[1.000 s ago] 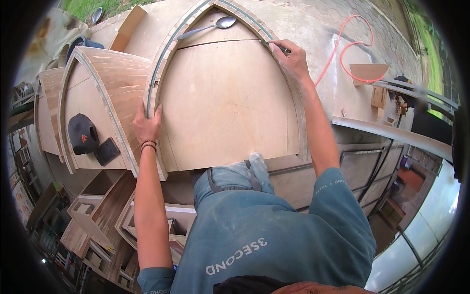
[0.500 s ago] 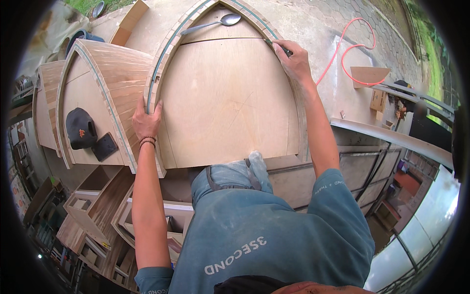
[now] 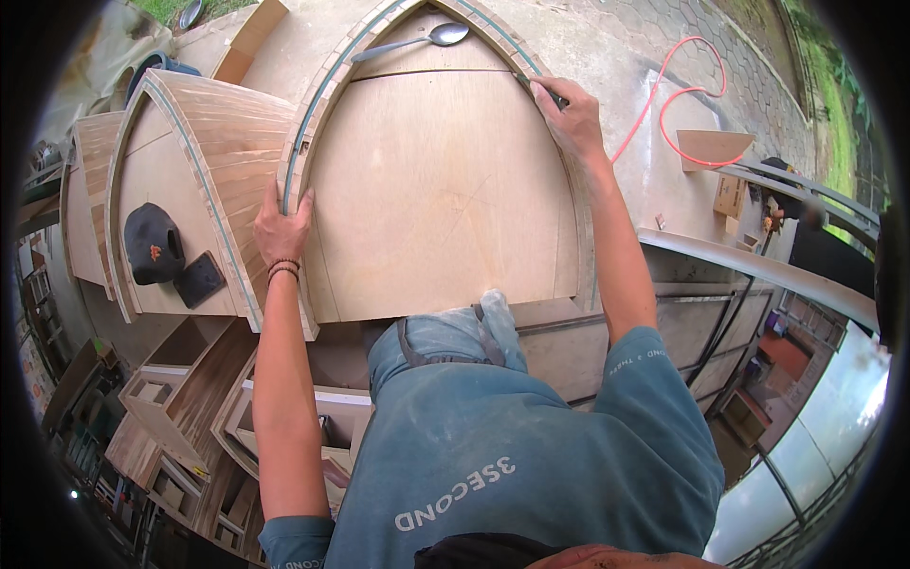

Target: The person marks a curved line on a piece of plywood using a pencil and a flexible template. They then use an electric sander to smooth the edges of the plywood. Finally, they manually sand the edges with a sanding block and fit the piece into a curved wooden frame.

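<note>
In front of me lies a pointed-arch wooden cabinet [image 3: 445,199] with a pale plywood panel inside a raised rim. A thin blue-green strip [image 3: 322,85] runs along that rim. My left hand [image 3: 282,228] is closed over the rim's left side, thumb inside and fingers outside. On the upper right side, my right hand [image 3: 572,116] grips a small dark tool [image 3: 561,100] against the rim's inner edge. Most of this tool is hidden by the fingers, so its kind is unclear. A metal spoon [image 3: 447,35] rests near the arch's tip.
At left stands a similar arched cabinet [image 3: 223,142], bearing a dark cap [image 3: 152,245] and a black phone-like slab [image 3: 199,280]. Wooden drawer units [image 3: 175,398] stand lower left. An orange-red hose [image 3: 666,123] curls on the right, near a metal-edged bench [image 3: 758,270].
</note>
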Tool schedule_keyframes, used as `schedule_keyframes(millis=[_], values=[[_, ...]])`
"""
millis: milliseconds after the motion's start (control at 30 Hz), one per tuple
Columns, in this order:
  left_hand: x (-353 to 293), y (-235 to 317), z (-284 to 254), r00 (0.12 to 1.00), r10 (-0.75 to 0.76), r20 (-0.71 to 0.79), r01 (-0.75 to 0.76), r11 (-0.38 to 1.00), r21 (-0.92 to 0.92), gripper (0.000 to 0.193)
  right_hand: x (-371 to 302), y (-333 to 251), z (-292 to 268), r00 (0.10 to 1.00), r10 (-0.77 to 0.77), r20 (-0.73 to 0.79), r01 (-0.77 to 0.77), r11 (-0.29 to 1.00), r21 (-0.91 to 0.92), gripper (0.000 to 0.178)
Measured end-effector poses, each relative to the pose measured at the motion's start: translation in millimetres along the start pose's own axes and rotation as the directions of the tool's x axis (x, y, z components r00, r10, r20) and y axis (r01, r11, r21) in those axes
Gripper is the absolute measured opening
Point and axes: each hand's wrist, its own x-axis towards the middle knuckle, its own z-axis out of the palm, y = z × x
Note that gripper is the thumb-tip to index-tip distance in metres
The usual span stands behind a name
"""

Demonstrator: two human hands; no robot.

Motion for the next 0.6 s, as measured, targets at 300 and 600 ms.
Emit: schedule_keyframes(millis=[300,600], values=[[-0.5,-1.0,0.1,1.0,-0.015,0.019,0.016,1.0,-0.021,0.064,-1.2,4.4,-4.0,0.999,0.026,0.034,-0.025,0.999,-0.028,0.022],[-0.2,1.6,-2.0,1.0,-0.017,0.024,0.017,1.0,-0.009,0.063,-2.0,2.0,-3.4,0.999,0.017,0.028,-0.016,0.999,-0.031,0.022]])
